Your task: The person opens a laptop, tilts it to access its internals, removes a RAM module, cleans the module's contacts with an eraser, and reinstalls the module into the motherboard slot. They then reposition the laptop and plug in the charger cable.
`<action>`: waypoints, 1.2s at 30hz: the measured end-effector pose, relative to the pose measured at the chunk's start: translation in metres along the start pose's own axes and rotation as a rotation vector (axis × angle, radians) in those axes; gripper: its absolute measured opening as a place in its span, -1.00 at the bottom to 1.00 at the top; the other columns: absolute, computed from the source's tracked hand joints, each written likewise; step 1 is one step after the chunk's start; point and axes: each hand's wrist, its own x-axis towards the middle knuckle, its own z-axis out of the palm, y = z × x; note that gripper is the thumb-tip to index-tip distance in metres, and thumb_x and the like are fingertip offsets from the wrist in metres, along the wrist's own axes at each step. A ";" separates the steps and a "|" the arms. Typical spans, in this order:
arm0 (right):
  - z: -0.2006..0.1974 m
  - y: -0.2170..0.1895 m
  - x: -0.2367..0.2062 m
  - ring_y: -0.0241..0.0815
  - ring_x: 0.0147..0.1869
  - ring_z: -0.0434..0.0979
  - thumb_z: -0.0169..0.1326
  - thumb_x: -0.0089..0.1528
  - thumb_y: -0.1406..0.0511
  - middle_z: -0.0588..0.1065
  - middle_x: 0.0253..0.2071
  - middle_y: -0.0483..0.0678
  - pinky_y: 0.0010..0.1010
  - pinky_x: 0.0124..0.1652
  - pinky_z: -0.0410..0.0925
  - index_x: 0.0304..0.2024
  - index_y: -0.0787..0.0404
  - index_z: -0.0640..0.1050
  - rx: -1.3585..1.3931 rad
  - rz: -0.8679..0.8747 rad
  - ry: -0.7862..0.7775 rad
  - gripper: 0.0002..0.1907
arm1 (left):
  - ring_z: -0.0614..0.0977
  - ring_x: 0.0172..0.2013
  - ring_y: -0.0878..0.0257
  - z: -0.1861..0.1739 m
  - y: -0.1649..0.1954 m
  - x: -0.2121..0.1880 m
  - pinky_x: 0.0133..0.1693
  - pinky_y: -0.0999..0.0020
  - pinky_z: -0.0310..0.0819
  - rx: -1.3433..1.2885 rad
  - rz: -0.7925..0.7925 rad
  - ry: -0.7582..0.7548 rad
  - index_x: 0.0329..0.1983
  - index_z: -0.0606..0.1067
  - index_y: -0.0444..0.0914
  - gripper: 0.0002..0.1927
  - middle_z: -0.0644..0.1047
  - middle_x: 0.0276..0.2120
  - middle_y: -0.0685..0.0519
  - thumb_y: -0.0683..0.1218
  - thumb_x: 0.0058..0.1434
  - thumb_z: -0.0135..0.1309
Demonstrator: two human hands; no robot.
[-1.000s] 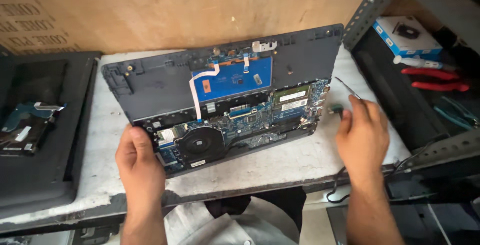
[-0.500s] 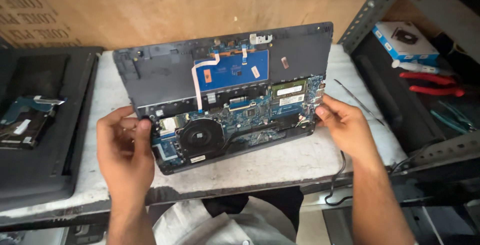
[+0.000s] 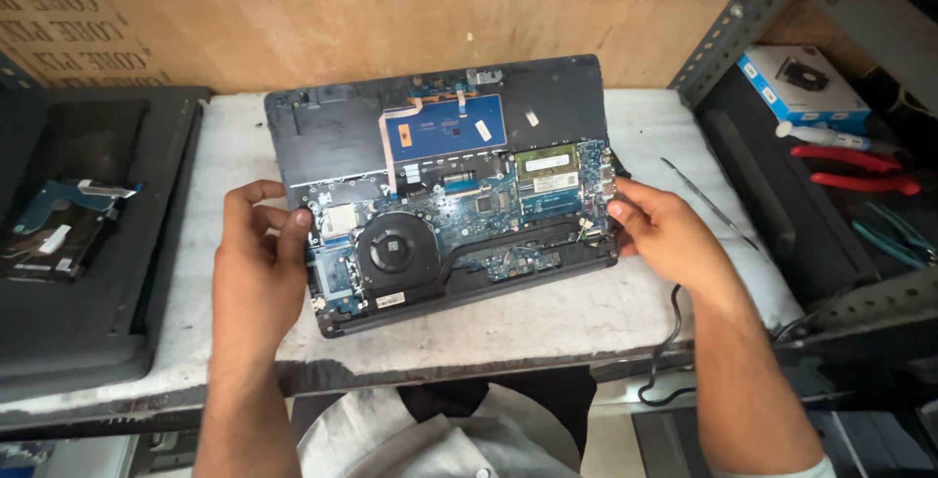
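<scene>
Both hands on the opened laptop.
I grip the laptop base (image 3: 440,195) (fan exposed) at both ends, left hand (image 3: 259,263) and right hand (image 3: 664,234), on the worktop (image 3: 547,317).

Left hand (image 3: 256,265): forearm enters from bottom edge, runs up, wrist straight. Back of hand faces camera. Fingers curled inward toward right, thumb on top, tips bunched at hand's right side, pinching.

Right hand (image 3: 664,234): forearm enters from lower right, angles up and left, sleeve edge at bottom. Back of hand up, knuckles raised. Fingers bent, pointing left, tips pressed together in a grasp. Thumb mostly hidden under hand.

Both hands level, well apart, palms facing each other.
</scene>
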 end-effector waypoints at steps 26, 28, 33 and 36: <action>0.030 -0.014 0.000 -0.29 -0.55 0.37 0.02 0.41 0.20 0.52 -0.46 -0.08 -0.39 -0.48 0.30 0.22 0.12 0.56 -0.282 -0.033 0.172 -0.64 | 0.62 -0.34 -0.14 0.006 -0.025 0.015 -0.30 -0.02 0.45 0.353 0.039 0.080 -0.01 0.44 -0.26 -0.76 0.59 -0.37 -0.16 -0.09 0.33 0.14; 0.031 -0.012 0.001 -0.23 -0.48 0.38 0.02 0.44 0.20 0.53 -0.41 0.00 -0.35 -0.43 0.31 0.26 0.09 0.58 -0.274 -0.007 0.163 -0.64 | 0.63 -0.31 -0.17 0.006 -0.030 0.016 -0.28 -0.04 0.46 0.351 0.016 0.068 0.00 0.44 -0.27 -0.75 0.60 -0.35 -0.18 -0.09 0.33 0.13; 0.030 -0.005 0.005 -0.21 -0.14 0.56 0.01 0.46 0.22 0.61 -0.13 0.08 -0.40 -0.08 0.37 0.24 0.16 0.56 -0.417 -0.223 0.159 -0.66 | 0.62 -0.25 -0.25 0.007 -0.044 0.017 -0.24 -0.08 0.47 0.405 0.120 0.102 -0.03 0.46 -0.32 -0.77 0.59 -0.24 -0.25 -0.12 0.30 0.13; 0.032 0.000 0.008 -0.15 -0.08 0.57 0.00 0.47 0.20 0.61 -0.07 0.13 -0.36 -0.02 0.36 0.26 0.12 0.57 -0.474 -0.202 0.163 -0.65 | 0.62 -0.23 -0.26 0.008 -0.051 0.018 -0.21 -0.07 0.49 0.396 0.120 0.101 -0.07 0.48 -0.33 -0.78 0.59 -0.24 -0.25 -0.12 0.29 0.13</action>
